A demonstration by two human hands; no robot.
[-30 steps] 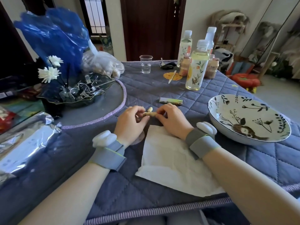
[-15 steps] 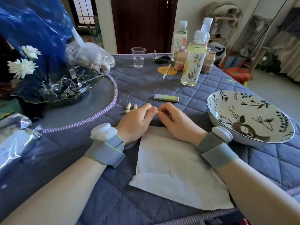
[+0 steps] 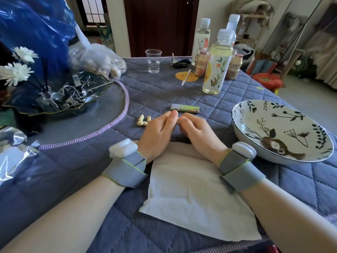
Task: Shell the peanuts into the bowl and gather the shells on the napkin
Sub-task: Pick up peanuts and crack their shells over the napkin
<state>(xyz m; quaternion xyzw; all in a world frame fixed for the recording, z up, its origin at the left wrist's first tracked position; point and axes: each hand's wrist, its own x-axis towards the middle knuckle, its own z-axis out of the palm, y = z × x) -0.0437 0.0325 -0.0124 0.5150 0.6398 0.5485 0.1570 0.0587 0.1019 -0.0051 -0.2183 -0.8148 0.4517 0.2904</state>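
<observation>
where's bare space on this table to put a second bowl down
Free: the quilted cloth between the clear cup and the green tube, and the near-left cloth beside the napkin. Crowded: the far right around the bottles, the left by the glass dish, and the loose peanuts at the left hand.

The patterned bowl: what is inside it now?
The bowl shows only its painted plants and animal; no shelled peanuts are visible. The near rim hides a strip of the inside.
</observation>
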